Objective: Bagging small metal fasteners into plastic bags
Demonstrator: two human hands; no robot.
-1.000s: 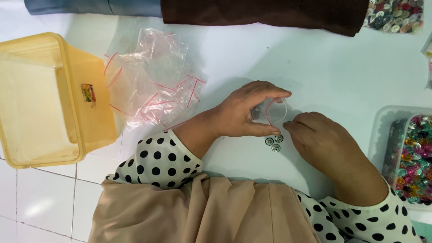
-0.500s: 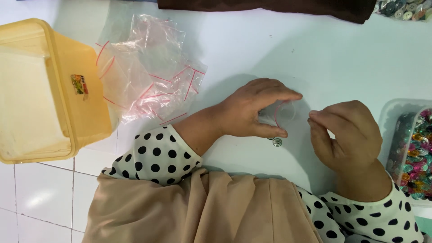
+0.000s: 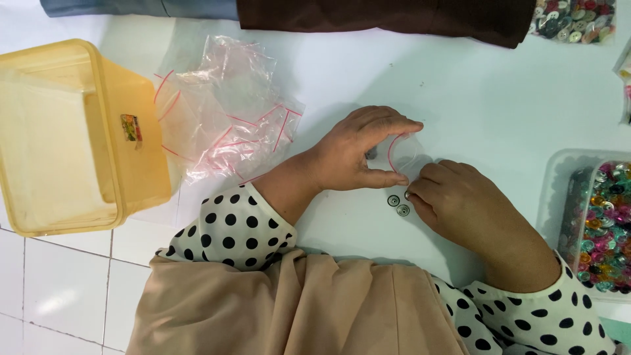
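- Head view: the white table point(image 3: 486, 92) has open room at its middle, between the pile of clear bags point(image 3: 223, 112) by the yellow tub point(image 3: 72, 131) at the left edge and the tray of coloured buttons point(image 3: 601, 217) at the right edge.
- Left hand point(image 3: 358, 154) pinches a small clear bag point(image 3: 402, 150) open, thumb and forefinger spread.
- Right hand point(image 3: 460, 204), fingertips closed on something small, touches the bag's mouth.
- Two dark buttons point(image 3: 398, 205) lie just below both hands.

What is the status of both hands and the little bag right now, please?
Left hand holds small clear bag open. Right hand pinches a button at its mouth. Two dark buttons loose on table, nothing blocking.
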